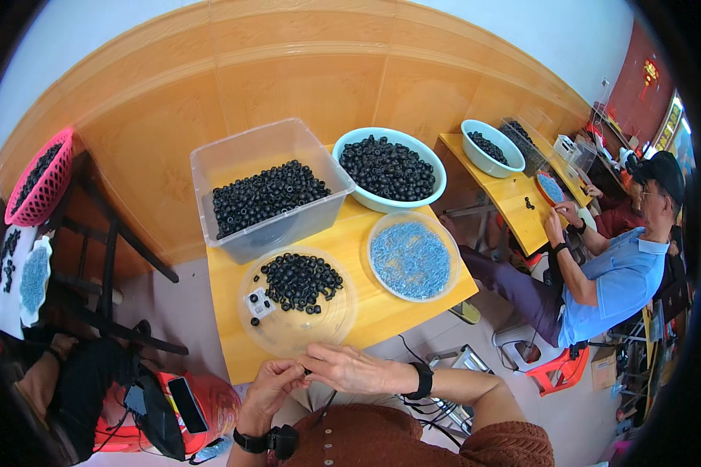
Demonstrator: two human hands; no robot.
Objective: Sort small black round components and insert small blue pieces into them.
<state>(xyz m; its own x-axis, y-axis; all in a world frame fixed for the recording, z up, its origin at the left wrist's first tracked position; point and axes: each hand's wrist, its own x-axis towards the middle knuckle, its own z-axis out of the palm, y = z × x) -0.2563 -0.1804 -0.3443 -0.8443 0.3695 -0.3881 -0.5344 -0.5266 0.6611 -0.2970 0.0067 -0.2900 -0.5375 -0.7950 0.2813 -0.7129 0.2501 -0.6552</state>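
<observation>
My left hand [273, 387] and my right hand [349, 367] meet over my lap at the table's front edge, fingers of both pinched together. Between the fingertips a small black part [307, 371] shows, mostly covered by them. Just beyond, a clear round lid [339, 319] carries a pile of black ring-shaped plastic parts [300, 282] and a small whitish label or bag [258, 303]. To its right stands a round shallow tub [453, 268] full of small blue slivers [413, 261], too fine to name.
Behind stand a clear plastic bin [249, 247] and a light-blue basin [441, 173], both heaped with black parts. At the right, a co-worker [615, 268] sits at another table [514, 204]. Left are a pink basket [58, 167], a dark stool [113, 226] and another person's leg [93, 389].
</observation>
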